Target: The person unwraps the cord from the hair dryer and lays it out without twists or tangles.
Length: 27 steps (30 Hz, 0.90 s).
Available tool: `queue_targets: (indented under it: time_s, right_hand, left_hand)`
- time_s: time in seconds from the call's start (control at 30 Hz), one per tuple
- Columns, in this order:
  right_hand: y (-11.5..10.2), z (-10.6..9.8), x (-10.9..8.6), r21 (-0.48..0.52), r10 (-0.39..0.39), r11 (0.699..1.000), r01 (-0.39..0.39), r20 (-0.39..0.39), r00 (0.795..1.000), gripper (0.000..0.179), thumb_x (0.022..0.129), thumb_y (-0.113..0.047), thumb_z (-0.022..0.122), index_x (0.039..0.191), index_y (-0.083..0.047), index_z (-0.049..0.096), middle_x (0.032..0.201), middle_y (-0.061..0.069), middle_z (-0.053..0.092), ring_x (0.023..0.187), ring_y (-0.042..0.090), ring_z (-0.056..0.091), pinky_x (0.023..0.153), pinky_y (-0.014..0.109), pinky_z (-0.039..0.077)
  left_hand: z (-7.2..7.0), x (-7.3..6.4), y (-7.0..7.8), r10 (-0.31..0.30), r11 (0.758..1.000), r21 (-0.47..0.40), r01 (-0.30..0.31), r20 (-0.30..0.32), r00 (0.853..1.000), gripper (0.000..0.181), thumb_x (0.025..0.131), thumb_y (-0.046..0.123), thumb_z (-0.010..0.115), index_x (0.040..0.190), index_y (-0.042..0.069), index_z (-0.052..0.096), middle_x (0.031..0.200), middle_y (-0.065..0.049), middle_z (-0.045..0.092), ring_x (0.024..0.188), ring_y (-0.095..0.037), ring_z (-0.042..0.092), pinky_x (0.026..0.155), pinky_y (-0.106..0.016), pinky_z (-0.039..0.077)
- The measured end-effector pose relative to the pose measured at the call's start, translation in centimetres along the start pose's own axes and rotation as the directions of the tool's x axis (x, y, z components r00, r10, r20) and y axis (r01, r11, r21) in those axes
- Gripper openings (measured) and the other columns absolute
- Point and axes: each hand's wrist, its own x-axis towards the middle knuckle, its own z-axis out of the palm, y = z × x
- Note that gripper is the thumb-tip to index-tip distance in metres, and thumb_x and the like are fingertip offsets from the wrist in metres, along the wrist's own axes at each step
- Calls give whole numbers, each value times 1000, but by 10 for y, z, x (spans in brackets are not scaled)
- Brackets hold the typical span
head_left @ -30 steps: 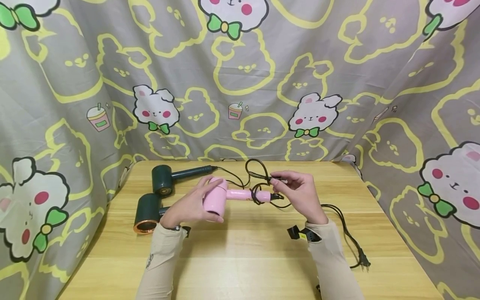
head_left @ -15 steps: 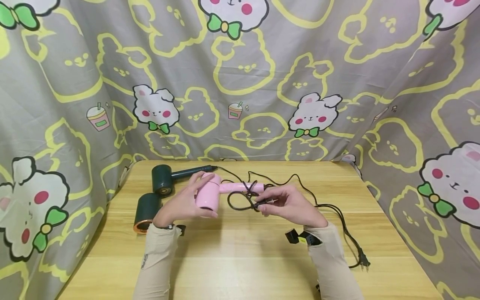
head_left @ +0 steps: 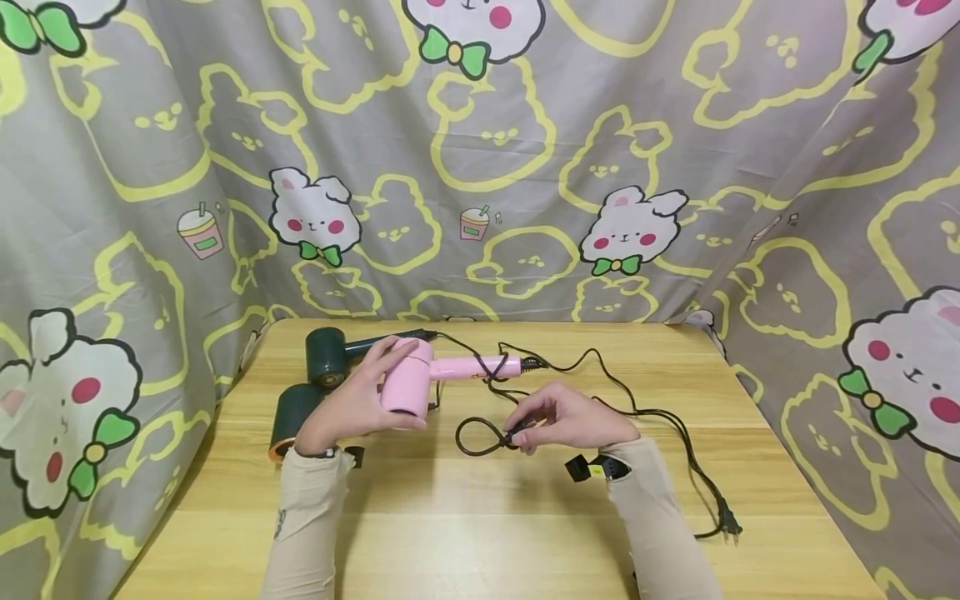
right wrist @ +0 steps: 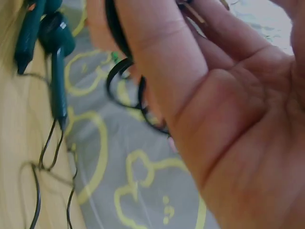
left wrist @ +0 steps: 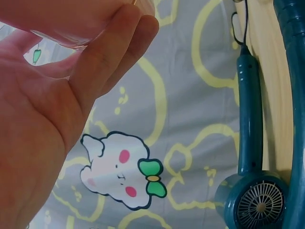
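Note:
My left hand (head_left: 348, 408) grips the barrel of a pink hair dryer (head_left: 408, 379), fingers over its top and thumb below. The handle points right, with a black power cord (head_left: 492, 367) still looped around it. In front of that handle, my right hand (head_left: 573, 417) pinches the cord near its end, where metal plug prongs show between the fingers. A small cord loop (head_left: 480, 437) hangs left of the fingertips; the right wrist view also shows this black loop (right wrist: 112, 88). The left wrist view shows only the underside of the pink barrel (left wrist: 62, 21).
Two dark green hair dryers lie at the left of the wooden table (head_left: 465, 533): a rear one (head_left: 326, 354) and a nearer one (head_left: 295, 412), partly behind my left hand. Their black cords run right to a two-prong plug (head_left: 727, 521). A patterned curtain (head_left: 405, 275) surrounds the table.
My left hand has carried the pink hair dryer left and slightly back. The right hand has come down toward me with the cord end, drawing the cord loop to the front of the handle.

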Motion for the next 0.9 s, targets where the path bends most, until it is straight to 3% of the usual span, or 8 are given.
queue_targets:
  time_s: [0.2, 0.4, 0.53, 0.73, 0.9]
  right_hand:
    - [17, -3, 6, -49, 76, 996, -76, -1, 997, 19, 96, -17, 74, 113, -7, 77, 99, 10, 80, 78, 24, 77, 75, 38, 63]
    - [27, -7, 9, 0, 149, 989, -149, -44, 988, 21, 97, -15, 71, 113, -3, 77, 103, 20, 79, 85, 45, 76, 77, 37, 63]
    - [36, -9, 11, 23, 200, 980, -198, -92, 976, 22, 97, -14, 71, 113, 0, 76, 106, 25, 77, 89, 49, 74, 78, 37, 63]
    - [48, -11, 12, 72, 274, 962, -265, -207, 939, 26, 96, -13, 72, 114, 5, 73, 104, 30, 75, 93, 50, 73, 83, 49, 62]
    - [52, -16, 10, 124, 276, 961, -249, -341, 898, 22, 95, -6, 71, 110, 10, 73, 103, 32, 75, 94, 48, 74, 86, 55, 60]
  left_hand:
    - [-1, 0, 0, 2, 1000, 2, -2, 1, 1000, 117, 63, 56, 96, 160, 38, 35, 169, -14, 19, 122, -41, 57, 83, -47, 56]
    - [-2, 0, 3, 7, 1000, 6, -7, 5, 1000, 117, 62, 57, 96, 160, 38, 35, 168, -13, 21, 121, -40, 58, 81, -44, 56]
    - [-2, 0, 5, 20, 1000, 9, -20, 9, 1000, 117, 63, 57, 96, 160, 38, 34, 168, -11, 22, 120, -38, 58, 81, -42, 55]
    - [1, 1, 8, 52, 998, 15, -53, 23, 998, 117, 64, 55, 96, 161, 36, 35, 167, -12, 24, 122, -37, 57, 85, -43, 54]
    - [3, 2, 10, 69, 997, 20, -70, 40, 997, 116, 64, 53, 97, 161, 34, 35, 167, -10, 24, 119, -36, 59, 85, -42, 54]
